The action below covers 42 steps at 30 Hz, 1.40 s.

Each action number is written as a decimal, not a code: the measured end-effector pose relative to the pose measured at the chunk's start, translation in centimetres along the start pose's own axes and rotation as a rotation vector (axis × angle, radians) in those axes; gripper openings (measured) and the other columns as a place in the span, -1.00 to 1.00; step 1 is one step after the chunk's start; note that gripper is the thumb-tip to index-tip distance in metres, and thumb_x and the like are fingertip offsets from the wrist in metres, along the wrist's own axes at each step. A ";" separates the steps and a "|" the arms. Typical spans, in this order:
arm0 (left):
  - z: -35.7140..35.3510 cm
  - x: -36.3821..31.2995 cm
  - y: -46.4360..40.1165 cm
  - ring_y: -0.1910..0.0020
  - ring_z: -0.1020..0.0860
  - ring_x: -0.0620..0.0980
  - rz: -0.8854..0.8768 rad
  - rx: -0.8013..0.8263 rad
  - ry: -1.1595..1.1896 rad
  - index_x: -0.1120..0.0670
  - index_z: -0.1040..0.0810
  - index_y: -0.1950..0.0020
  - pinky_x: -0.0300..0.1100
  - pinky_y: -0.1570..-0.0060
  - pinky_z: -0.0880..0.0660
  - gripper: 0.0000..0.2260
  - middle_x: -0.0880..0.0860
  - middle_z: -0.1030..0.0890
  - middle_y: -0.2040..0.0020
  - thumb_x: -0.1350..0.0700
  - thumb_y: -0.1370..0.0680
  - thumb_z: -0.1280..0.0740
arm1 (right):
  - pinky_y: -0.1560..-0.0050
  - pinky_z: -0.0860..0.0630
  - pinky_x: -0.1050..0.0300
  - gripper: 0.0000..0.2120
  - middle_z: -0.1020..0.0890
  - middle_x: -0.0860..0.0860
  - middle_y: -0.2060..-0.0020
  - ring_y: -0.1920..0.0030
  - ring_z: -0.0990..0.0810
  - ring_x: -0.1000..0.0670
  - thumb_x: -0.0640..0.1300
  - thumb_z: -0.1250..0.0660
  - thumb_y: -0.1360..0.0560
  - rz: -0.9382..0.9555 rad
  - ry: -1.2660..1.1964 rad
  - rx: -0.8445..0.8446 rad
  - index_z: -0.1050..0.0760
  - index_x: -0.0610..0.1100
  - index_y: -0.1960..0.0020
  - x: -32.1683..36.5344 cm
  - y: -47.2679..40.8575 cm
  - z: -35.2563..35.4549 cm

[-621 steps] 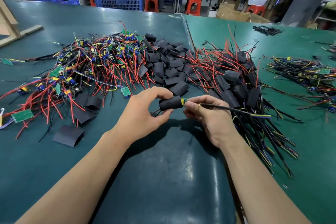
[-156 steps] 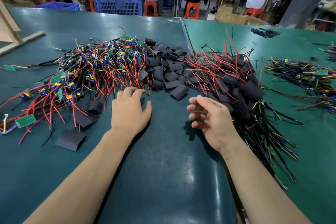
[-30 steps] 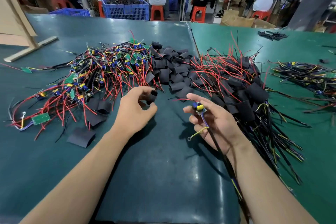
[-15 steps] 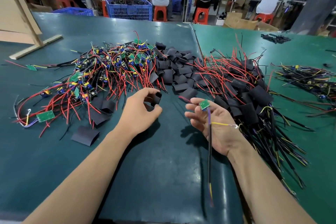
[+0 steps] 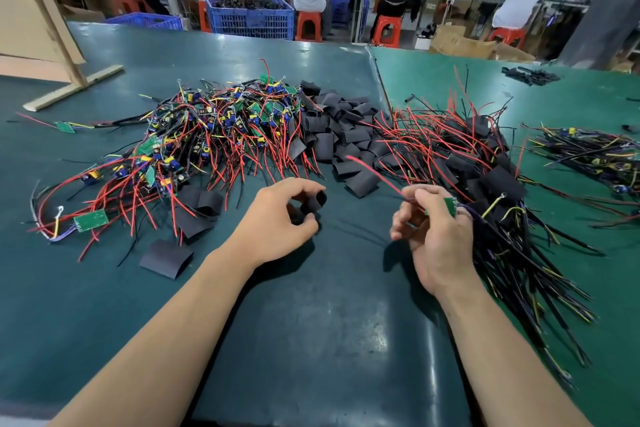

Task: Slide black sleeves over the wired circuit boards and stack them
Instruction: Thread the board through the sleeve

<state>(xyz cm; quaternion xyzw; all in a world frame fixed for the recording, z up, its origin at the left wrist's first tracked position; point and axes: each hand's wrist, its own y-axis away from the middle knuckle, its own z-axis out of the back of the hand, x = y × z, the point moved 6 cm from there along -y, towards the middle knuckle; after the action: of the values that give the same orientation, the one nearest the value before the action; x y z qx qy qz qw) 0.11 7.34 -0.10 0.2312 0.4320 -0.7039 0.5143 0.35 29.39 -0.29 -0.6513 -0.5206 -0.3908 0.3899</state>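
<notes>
Half a second ago our right hand (image 5: 437, 229) lay palm up with the board on its fingertips and the black lead hanging down toward us; now it has turned over, fingers curled in a narrow grip on the green circuit board (image 5: 449, 205), with its red wire (image 5: 375, 176) pointing up and left toward the sleeve. That reads to us as lining up: wire first, then board into the tube, so threading looks like the next step. Our left hand (image 5: 277, 220) has hardly moved, thumb and forefinger pinching a black sleeve (image 5: 313, 203) with its open end facing right, held just above the surface (image 5: 311, 322). The two hands are near but apart, and nothing is inserted yet. Loose sleeves (image 5: 341, 135) lie heaped beyond, bare boards (image 5: 214, 128) to the left, and the finished stack (image 5: 491, 191) just beside our right hand.
</notes>
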 end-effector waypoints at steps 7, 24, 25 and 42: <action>0.0 0.1 -0.3 0.09 -0.57 -0.24 -0.057 -0.018 -0.013 0.01 -0.62 -0.09 -0.36 0.06 -0.50 -0.66 -0.16 -0.62 0.02 0.34 -0.40 -0.40 | 0.49 -0.42 0.16 -0.83 -0.46 -0.07 0.50 0.50 -0.46 -0.07 -0.17 -0.25 -0.42 0.038 0.081 0.026 -0.52 -0.13 0.32 0.0 0.0 -0.1; 0.5 0.0 -0.3 -0.01 -0.58 -0.17 -0.071 -0.081 -0.011 0.00 -0.61 -0.12 -0.25 0.04 -0.53 -0.65 -0.10 -0.64 -0.01 0.32 -0.41 -0.42 | 0.55 -0.34 0.22 -0.82 -0.42 -0.10 0.58 0.57 -0.39 -0.06 -0.21 -0.23 -0.35 0.083 0.331 0.123 -0.50 -0.13 0.41 -0.7 0.4 -0.7; 0.5 -0.1 -0.3 -0.02 -0.58 -0.16 -0.078 -0.072 -0.019 0.01 -0.61 -0.13 -0.22 0.03 -0.54 -0.65 -0.09 -0.64 -0.02 0.33 -0.41 -0.42 | 0.55 -0.32 0.22 -0.83 -0.42 -0.09 0.59 0.58 -0.38 -0.05 -0.20 -0.23 -0.35 0.084 0.340 0.129 -0.50 -0.14 0.41 -0.7 0.4 -0.7; -1.2 -3.7 0.7 0.01 -0.60 -0.06 -0.360 0.097 -0.120 0.17 -0.64 -0.20 -0.22 -0.13 -0.50 -0.63 0.03 -0.62 -0.03 0.34 -0.40 -0.45 | 0.49 -0.39 0.16 -0.83 -0.45 -0.04 0.48 0.47 -0.43 -0.03 -0.08 -0.18 -0.50 -0.154 0.073 0.203 -0.48 -0.15 0.10 -0.9 0.6 -1.4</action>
<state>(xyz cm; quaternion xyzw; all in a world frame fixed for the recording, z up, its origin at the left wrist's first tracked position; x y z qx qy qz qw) 1.94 10.23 1.82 0.1324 0.4005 -0.8170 0.3932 0.62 27.69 -0.64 -0.5520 -0.5911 -0.3885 0.4414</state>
